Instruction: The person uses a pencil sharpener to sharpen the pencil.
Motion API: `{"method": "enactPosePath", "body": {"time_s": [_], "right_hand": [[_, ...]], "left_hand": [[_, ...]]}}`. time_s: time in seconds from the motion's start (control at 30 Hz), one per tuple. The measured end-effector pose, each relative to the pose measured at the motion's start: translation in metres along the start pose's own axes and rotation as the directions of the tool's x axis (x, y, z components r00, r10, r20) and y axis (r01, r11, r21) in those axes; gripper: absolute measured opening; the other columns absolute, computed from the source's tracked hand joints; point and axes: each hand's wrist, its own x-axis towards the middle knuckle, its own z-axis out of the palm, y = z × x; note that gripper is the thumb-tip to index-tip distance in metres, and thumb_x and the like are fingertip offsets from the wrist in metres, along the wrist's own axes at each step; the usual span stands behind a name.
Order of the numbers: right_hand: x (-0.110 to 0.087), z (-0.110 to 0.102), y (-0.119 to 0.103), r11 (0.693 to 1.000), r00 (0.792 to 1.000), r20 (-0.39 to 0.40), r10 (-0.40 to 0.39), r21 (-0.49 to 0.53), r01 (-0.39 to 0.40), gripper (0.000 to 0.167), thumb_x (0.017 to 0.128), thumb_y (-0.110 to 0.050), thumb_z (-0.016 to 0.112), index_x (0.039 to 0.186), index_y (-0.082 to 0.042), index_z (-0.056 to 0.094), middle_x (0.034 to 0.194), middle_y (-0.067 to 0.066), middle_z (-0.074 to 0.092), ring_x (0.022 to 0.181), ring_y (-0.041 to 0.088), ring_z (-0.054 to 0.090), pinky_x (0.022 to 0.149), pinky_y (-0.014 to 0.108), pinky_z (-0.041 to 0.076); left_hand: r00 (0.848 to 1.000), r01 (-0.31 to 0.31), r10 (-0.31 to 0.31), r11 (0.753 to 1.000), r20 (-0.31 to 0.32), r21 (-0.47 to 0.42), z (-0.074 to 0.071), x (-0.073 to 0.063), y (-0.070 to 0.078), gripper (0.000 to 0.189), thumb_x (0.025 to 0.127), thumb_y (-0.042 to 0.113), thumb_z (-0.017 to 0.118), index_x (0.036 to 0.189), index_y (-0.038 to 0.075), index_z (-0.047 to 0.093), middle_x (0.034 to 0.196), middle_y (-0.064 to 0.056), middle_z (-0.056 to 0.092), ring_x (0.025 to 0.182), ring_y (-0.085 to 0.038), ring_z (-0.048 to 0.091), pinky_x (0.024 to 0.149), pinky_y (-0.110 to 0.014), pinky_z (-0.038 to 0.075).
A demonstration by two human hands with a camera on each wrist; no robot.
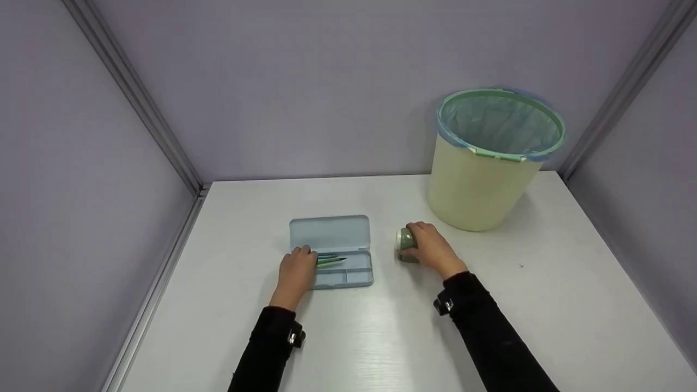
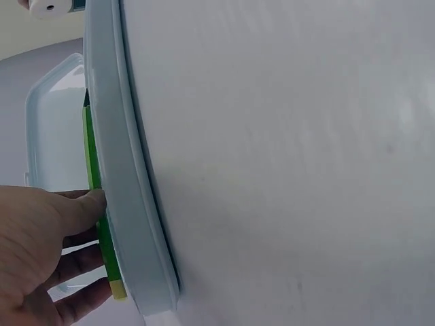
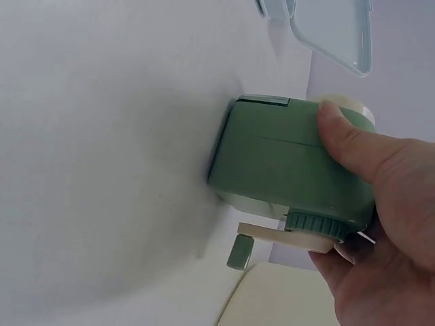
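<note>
An open light-blue pencil case lies on the table, its lid folded back toward the wall. My left hand is at the case's left end, thumb and fingers pinching a green pencil with a yellow end and a dark tip. In the head view a few pencils show in the case's upper compartment, partly covered by that hand. To the right of the case, my right hand grips a green pencil sharpener. A crank with a green knob sticks out from its side.
A tall pale-yellow bin with a blue liner and green rim stands at the back right, just beyond the right hand. Walls enclose the white table at the back and both sides. A tiny speck lies right of the hand.
</note>
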Motion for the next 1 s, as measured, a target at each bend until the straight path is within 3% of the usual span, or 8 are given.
{"method": "enactPosePath", "body": {"time_s": [0.37, 0.6, 1.0], "right_hand": [[-0.010, 0.004, -0.006, 0.999, 0.999, 0.039, 0.036, 0.031, -0.037, 0.060, 0.088, -0.013, 0.082, 0.140, 0.003, 0.056, 0.137, 0.024, 0.060, 0.131, 0.040, 0.055, 0.111, 0.052, 0.043], [-0.020, 0.010, -0.015, 1.000, 1.000, 0.026, -0.018, -0.005, 0.018, 0.061, 0.088, -0.016, 0.082, 0.140, 0.004, 0.056, 0.137, 0.023, 0.060, 0.130, 0.040, 0.055, 0.110, 0.052, 0.045], [-0.032, 0.010, -0.024, 0.998, 0.997, 0.064, -0.038, 0.048, 0.035, 0.062, 0.085, -0.010, 0.084, 0.139, 0.005, 0.057, 0.138, 0.023, 0.060, 0.130, 0.039, 0.056, 0.109, 0.051, 0.045]], "left_hand": [[0.993, -0.087, 0.081, 0.994, -0.086, -0.071, -0.012, -0.006, 0.024, 0.005, 0.090, 0.006, 0.077, 0.095, 0.005, 0.075, 0.087, -0.009, 0.071, 0.080, -0.024, 0.070, 0.071, -0.040, 0.057], [0.988, -0.124, 0.109, 0.982, -0.109, -0.140, -0.010, -0.008, 0.038, 0.004, 0.089, 0.005, 0.077, 0.094, 0.005, 0.077, 0.087, -0.006, 0.072, 0.080, -0.021, 0.071, 0.068, -0.036, 0.057], [0.970, -0.219, 0.202, 0.967, -0.137, -0.129, -0.010, -0.005, 0.065, 0.005, 0.089, 0.010, 0.078, 0.093, 0.007, 0.079, 0.084, -0.004, 0.070, 0.077, -0.019, 0.069, 0.064, -0.034, 0.054]]}}
